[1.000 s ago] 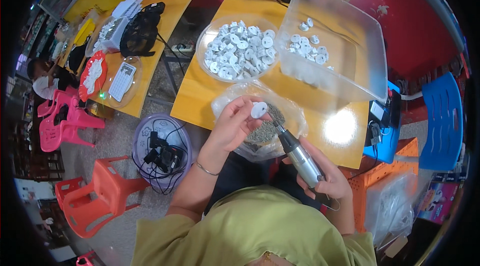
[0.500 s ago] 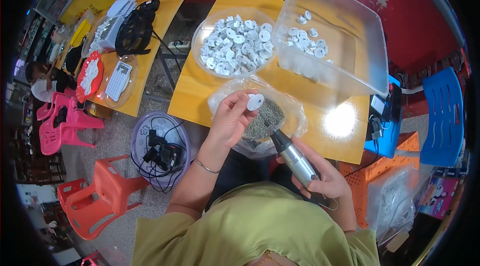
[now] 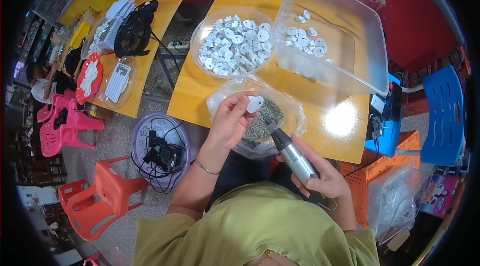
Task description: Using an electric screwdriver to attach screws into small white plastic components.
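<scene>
Now the left hand (image 3: 231, 123) pinches a small white disc (image 3: 255, 104) over the clear bag of grey bits (image 3: 272, 116); the right hand (image 3: 325, 178) grips a silver electric screwdriver (image 3: 292, 153), tip hard to see.

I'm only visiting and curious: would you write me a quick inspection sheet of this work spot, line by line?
Surface: yellow wooden table, with a bright glare patch.
Job's things: white disc pinched in the left hand; silver electric screwdriver in the right hand, its tip just under the disc; plastic bag of small screws beneath.
Clutter: round bowl of white discs; clear tub holding a few discs.
Hands: both bare, both gripping.
Cables: black cords in a purple basin on the floor.
Surroundings: red stool, pink chair, blue chair, second table with trays.
</scene>
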The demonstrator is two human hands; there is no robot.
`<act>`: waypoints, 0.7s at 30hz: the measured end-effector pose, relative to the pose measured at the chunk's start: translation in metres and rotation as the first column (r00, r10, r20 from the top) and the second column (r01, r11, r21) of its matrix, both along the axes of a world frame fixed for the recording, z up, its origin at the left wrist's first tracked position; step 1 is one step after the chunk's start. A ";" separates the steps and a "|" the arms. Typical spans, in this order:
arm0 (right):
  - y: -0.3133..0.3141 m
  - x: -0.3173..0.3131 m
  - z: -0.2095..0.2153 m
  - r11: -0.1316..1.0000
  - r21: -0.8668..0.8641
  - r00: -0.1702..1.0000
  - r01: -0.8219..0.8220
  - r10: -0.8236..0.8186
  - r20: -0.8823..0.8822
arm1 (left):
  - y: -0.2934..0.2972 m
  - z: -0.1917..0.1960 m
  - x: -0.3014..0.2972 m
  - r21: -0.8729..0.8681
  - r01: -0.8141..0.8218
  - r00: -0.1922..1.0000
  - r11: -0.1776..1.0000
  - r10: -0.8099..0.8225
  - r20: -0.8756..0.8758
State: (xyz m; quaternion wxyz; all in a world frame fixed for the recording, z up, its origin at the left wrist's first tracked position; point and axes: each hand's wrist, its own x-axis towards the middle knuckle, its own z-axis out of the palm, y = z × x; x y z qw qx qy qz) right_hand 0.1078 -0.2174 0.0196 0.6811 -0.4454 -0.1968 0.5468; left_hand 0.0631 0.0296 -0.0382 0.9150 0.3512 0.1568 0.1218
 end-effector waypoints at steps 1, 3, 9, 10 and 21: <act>0.000 0.000 0.000 1.000 -0.001 1.000 0.003 -0.003 -0.004 | 0.000 0.001 0.000 0.003 0.002 1.000 1.000 -0.002 -0.002; 0.000 0.000 -0.001 1.000 0.005 1.000 0.004 -0.004 0.000 | 0.000 0.001 0.000 0.006 0.004 1.000 1.000 -0.004 -0.005; 0.000 0.001 -0.002 1.000 0.025 1.000 0.004 -0.004 -0.009 | -0.001 0.002 -0.001 0.012 0.016 1.000 1.000 -0.017 0.007; 0.000 0.000 -0.002 1.000 0.027 1.000 0.006 -0.006 -0.009 | -0.001 0.001 -0.001 0.009 0.019 1.000 1.000 -0.019 0.012; 0.001 0.002 0.001 1.000 -0.006 1.000 -0.012 0.012 0.002 | 0.001 0.000 -0.001 0.061 0.030 0.999 0.998 -0.031 0.019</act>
